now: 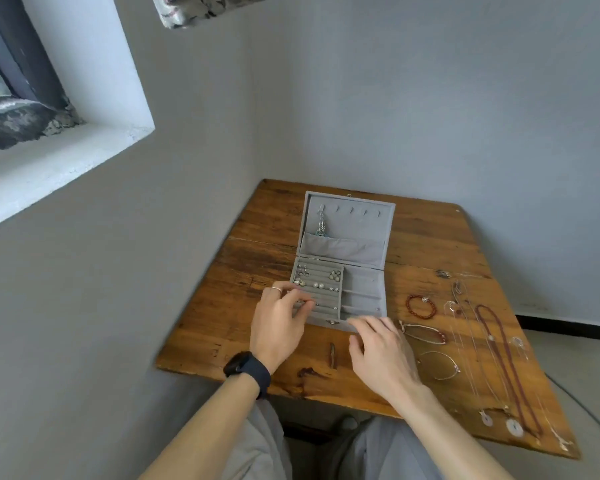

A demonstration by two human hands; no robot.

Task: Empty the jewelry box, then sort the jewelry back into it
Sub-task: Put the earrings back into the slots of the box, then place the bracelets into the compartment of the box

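Observation:
The grey jewelry box (364, 289) stands open on the wooden table (257, 258), its lid upright with one necklace (321, 225) hanging from a hook. Several earrings (317, 285) sit in the ridged left tray. My left hand (279, 323) rests at the tray's front left corner, fingertips pinched over a small piece that I cannot make out. My right hand (378, 348) hovers with spread fingers at the box's front right edge, holding nothing. Right of the box lie a red bead bracelet (420, 306), a thin bracelet (426, 332), a silver bangle (442, 365) and several long necklaces (499, 362).
The table is pushed into a corner between two grey walls. A window recess (66, 133) is on the left wall. My knees in grey trousers (257, 445) are under the table's near edge. A dark watch (246, 370) is on my left wrist.

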